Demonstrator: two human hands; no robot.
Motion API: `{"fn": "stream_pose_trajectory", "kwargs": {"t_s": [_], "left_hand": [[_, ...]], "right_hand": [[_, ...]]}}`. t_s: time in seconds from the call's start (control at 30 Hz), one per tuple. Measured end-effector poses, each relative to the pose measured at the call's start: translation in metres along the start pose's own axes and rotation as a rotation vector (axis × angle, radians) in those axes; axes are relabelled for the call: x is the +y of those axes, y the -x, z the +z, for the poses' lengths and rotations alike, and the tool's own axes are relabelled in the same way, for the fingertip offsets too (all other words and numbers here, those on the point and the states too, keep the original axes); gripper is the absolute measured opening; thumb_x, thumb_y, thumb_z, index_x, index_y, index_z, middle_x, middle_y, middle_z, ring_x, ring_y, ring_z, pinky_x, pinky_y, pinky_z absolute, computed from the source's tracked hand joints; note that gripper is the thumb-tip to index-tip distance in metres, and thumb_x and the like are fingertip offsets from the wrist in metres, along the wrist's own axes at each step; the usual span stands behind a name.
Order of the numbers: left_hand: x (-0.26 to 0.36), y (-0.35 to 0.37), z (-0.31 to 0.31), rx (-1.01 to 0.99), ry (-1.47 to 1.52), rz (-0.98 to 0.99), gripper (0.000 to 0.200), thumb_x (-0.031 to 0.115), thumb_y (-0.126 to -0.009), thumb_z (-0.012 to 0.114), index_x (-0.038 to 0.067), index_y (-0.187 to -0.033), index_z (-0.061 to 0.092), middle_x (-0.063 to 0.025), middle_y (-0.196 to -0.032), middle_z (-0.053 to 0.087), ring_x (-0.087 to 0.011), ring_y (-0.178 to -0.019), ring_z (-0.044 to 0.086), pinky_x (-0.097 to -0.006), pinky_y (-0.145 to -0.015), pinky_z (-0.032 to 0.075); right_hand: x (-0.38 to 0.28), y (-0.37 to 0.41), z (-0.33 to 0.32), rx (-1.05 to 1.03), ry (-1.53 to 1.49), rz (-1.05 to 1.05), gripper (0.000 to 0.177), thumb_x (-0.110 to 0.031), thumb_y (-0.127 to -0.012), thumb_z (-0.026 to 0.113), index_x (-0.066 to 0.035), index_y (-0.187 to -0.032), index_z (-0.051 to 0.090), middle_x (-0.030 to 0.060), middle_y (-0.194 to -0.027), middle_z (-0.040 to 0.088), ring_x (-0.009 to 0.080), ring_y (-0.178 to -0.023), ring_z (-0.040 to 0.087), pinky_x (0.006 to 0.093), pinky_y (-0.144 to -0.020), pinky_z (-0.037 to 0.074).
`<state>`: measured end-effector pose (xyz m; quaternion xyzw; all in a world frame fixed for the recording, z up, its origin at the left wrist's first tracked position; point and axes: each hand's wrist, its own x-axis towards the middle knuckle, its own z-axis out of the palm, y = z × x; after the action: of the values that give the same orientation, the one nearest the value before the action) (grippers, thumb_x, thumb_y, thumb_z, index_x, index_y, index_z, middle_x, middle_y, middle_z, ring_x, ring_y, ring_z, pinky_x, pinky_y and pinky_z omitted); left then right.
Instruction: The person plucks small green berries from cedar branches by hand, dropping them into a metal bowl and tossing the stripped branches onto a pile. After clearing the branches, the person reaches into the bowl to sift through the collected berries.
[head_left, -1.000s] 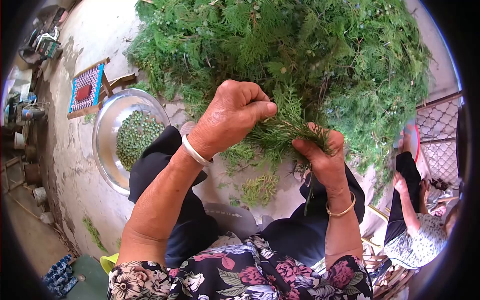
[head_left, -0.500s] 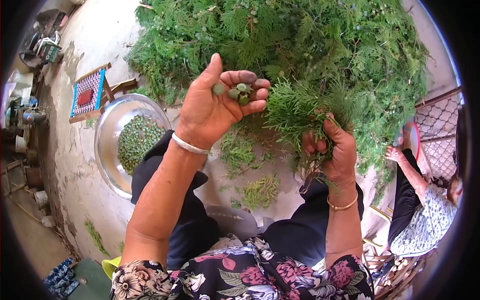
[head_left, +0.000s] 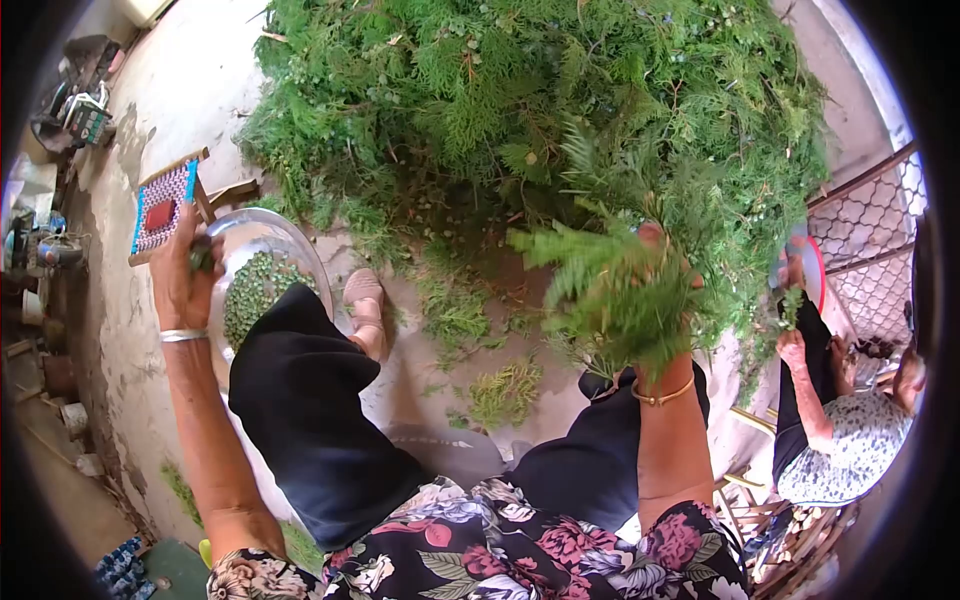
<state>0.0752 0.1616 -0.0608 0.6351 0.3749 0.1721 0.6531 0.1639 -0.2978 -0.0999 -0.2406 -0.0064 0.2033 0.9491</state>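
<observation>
My left hand (head_left: 180, 275) is over the left rim of a shiny metal basin (head_left: 318, 262). Its fingers curl around a few green seed cones (head_left: 203, 255), partly hidden by the hand. Inside the basin lies a heap of similar small green cones (head_left: 262, 290). On the other side, my right hand (head_left: 655, 240) grips a bunch of leafy conifer sprigs (head_left: 610, 285). The sprigs are smeared by motion and cover most of that hand's fingers.
A large pile of cut conifer branches (head_left: 520, 110) spreads ahead. A small woven stool (head_left: 165, 210) stands beyond the basin. Loose sprigs (head_left: 505, 390) lie on the floor between my feet. At the right, another person (head_left: 840, 440) sits holding a sprig near a metal lattice (head_left: 870, 240).
My left hand has swung left from in front of the pile to the basin, its fingers closing around the cones. The sprigs in my right hand have shifted. The other person has raised a sprig.
</observation>
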Motion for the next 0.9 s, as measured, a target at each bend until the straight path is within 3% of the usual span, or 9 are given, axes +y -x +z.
{"fn": "stream_pose_trajectory", "kwargs": {"t_s": [0.13,0.27,0.33,0.43,0.5,0.57,0.63,0.77,0.9], "left_hand": [[-0.051,-0.026,-0.081,0.206,-1.126,0.088,0.063,0.049,-0.08,0.062,-0.008,-0.105,0.059,-0.0228,-0.088,0.064,-0.0303,-0.073,0.062,-0.0402,-0.073,0.048],[-0.047,0.005,-0.053,0.304,-1.241,0.619,0.052,0.036,-0.079,0.065,-0.008,-0.107,0.058,-0.0291,-0.099,0.06,-0.0423,-0.091,0.058,-0.0409,-0.083,0.045],[-0.014,0.032,-0.005,0.189,-1.1,0.696,0.041,0.023,-0.081,0.066,-0.007,-0.107,0.059,-0.024,-0.101,0.062,-0.035,-0.093,0.061,-0.0371,-0.083,0.046],[0.026,0.1,0.086,-0.678,-0.269,0.169,0.042,0.013,-0.079,0.065,-0.007,-0.114,0.054,-0.0141,-0.102,0.063,-0.0177,-0.09,0.06,-0.0326,-0.081,0.048],[0.033,0.121,0.119,-1.219,-0.063,-0.023,0.043,0.012,-0.082,0.063,-0.006,-0.119,0.051,-0.0142,-0.103,0.062,-0.0178,-0.09,0.06,-0.0315,-0.08,0.05],[0.018,0.123,0.153,-1.43,-0.144,-0.118,0.045,0.013,-0.084,0.061,-0.007,-0.122,0.048,-0.017,-0.11,0.06,-0.0204,-0.095,0.06,-0.0312,-0.078,0.051],[-0.01,0.127,0.18,-1.278,0.138,-0.273,0.045,0.014,-0.085,0.061,-0.006,-0.123,0.047,-0.018,-0.111,0.059,-0.0219,-0.096,0.061,-0.0312,-0.077,0.052],[-0.018,0.121,0.202,-1.061,0.723,-0.54,0.043,0.016,-0.087,0.058,-0.003,-0.125,0.047,-0.017,-0.113,0.059,-0.0233,-0.097,0.061,-0.0321,-0.077,0.054],[-0.028,0.1,0.195,-1.017,0.513,-0.391,0.039,0.023,-0.089,0.058,-0.002,-0.117,0.051,-0.0149,-0.107,0.061,-0.0229,-0.095,0.062,-0.0338,-0.08,0.054]], "right_hand": [[-0.008,0.002,0.007,0.04,0.165,0.046,0.028,-0.015,-0.083,0.063,0.0,-0.106,0.055,0.0151,-0.087,0.062,0.0269,-0.078,0.063,0.0407,-0.068,0.055],[-0.004,0.009,0.018,0.09,0.15,0.095,0.035,-0.015,-0.078,0.069,0.001,-0.106,0.054,0.0156,-0.088,0.062,0.0273,-0.077,0.063,0.04,-0.067,0.054],[-0.003,0.009,0.02,0.125,0.141,0.127,0.039,-0.014,-0.075,0.073,0.001,-0.106,0.054,0.016,-0.088,0.063,0.0275,-0.077,0.063,0.0396,-0.067,0.054],[-0.009,0.0,0.007,-0.055,0.513,0.168,0.026,-0.033,-0.089,0.051,-0.011,-0.076,0.053,0.0103,-0.078,0.058,0.0251,-0.078,0.059,0.0387,-0.069,0.05],[-0.004,0.002,0.018,0.051,0.501,0.191,0.024,-0.031,-0.088,0.053,-0.008,-0.078,0.054,0.0109,-0.078,0.059,0.0246,-0.075,0.059,0.0373,-0.064,0.049],[-0.005,0.002,0.025,0.163,0.493,0.215,0.023,-0.028,-0.087,0.054,-0.006,-0.081,0.056,0.0115,-0.077,0.06,0.024,-0.071,0.059,0.0358,-0.06,0.048],[-0.011,0.003,0.025,-0.017,0.536,0.285,0.046,-0.008,-0.062,0.079,0.001,-0.102,0.059,0.0124,-0.086,0.065,0.0197,-0.064,0.06,0.0315,-0.06,0.051],[-0.012,0.0,0.045,-0.133,0.813,0.42,0.03,-0.004,-0.07,0.077,0.0,-0.096,0.063,0.0024,-0.084,0.064,0.0109,-0.072,0.058,0.0254,-0.064,0.048],[-0.008,-0.009,0.059,-0.089,0.906,0.509,0.041,-0.008,-0.061,0.083,0.0,-0.095,0.061,0.0071,-0.081,0.065,0.0134,-0.064,0.06,0.0248,-0.054,0.049]]}}
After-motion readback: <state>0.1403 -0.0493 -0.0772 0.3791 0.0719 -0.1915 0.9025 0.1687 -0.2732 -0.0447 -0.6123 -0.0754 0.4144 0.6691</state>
